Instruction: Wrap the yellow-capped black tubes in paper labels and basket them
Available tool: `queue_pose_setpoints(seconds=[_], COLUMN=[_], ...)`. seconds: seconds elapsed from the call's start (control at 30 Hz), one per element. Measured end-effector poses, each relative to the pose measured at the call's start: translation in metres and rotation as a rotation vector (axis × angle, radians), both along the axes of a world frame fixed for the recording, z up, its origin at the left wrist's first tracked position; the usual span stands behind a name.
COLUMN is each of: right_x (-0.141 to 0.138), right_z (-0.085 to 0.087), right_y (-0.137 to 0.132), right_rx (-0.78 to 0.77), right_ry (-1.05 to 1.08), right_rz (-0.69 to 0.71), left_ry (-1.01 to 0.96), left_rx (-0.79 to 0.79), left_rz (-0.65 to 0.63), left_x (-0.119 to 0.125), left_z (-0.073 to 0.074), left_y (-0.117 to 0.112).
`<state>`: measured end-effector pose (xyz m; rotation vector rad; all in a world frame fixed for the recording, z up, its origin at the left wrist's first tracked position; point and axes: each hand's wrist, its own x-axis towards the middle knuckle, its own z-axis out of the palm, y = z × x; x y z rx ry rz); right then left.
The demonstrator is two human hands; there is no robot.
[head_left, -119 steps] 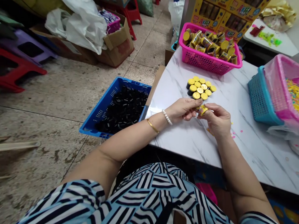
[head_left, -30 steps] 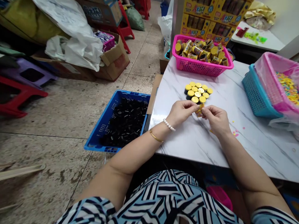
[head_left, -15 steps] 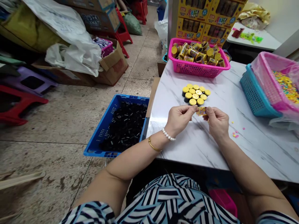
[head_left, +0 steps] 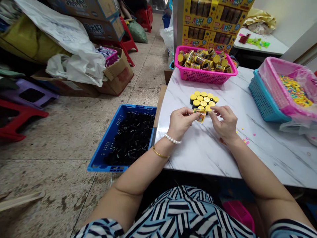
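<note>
My left hand (head_left: 180, 122) pinches one end of a small yellow printed tube (head_left: 201, 115) over the white marble table (head_left: 218, 152). My right hand (head_left: 223, 124) is closed on the tube's other end, fingers curled round it. Just beyond both hands stands a tight cluster of several upright black tubes with yellow caps (head_left: 203, 99). A few loose candy bits (head_left: 246, 140) lie on the table right of my right wrist.
A pink basket (head_left: 203, 74) of yellow tubes sits at the table's far edge, yellow display boxes (head_left: 210, 19) behind it. A bag-lined pink basket of coloured candies (head_left: 292, 87) rests in a teal basket (head_left: 264, 100) at right. A blue crate (head_left: 109, 145) of black parts stands on the floor.
Both hands have stayed together on the small tube, turning it between the fingers. The view has shifted up, so hands and cluster appear slightly further left.
</note>
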<state>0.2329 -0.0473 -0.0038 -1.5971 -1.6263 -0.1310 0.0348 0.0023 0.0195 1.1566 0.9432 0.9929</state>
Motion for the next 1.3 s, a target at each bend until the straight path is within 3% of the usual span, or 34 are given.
queue_pose_setpoints(seconds=[0.2,0.37,0.53,0.63,0.73,0.87,1.0,1.1,1.2,1.3], right_x=[0.009,0.004,0.012,0.016,0.014,0.009,0.006,0.000,-0.005,-0.006], right_z=[-0.013,-0.011,-0.011,-0.015,-0.018,-0.013,0.004,0.006,-0.007,-0.021], right_y=[0.018,0.013,0.004,0.000,-0.002,-0.004,-0.017,-0.028,-0.031,-0.028], right_rx=[-0.168,-0.152,-0.098,-0.163,-0.214,-0.232,-0.134,-0.137,-0.261,-0.300], right_ry=[-0.355,-0.285,-0.054,-0.081,-0.121,-0.112,-0.033,-0.006,-0.140,-0.210], right_rz=[-0.085,-0.103,-0.031,0.040,0.023,-0.019,0.032,0.109,0.165,0.189], left_ry=[0.007,0.037,-0.051,-0.041,0.039,0.106,0.117,0.149,0.195,0.172], left_rx=[0.123,0.064,-0.121,-0.207,-0.197,-0.040,0.113,0.132,0.112,0.143], left_rz=[0.013,-0.039,-0.157,-0.292,-0.374,-0.158,0.078,0.045,-0.037,-0.010], left_x=[0.003,0.001,-0.001,0.001,0.005,0.006,0.000,0.000,0.001,0.002], left_z=[-0.009,-0.001,0.005,0.002,-0.003,-0.006,-0.007,-0.009,-0.011,-0.011], left_y=[0.005,0.001,0.002,0.003,0.001,0.004,0.013,0.016,0.015,0.013])
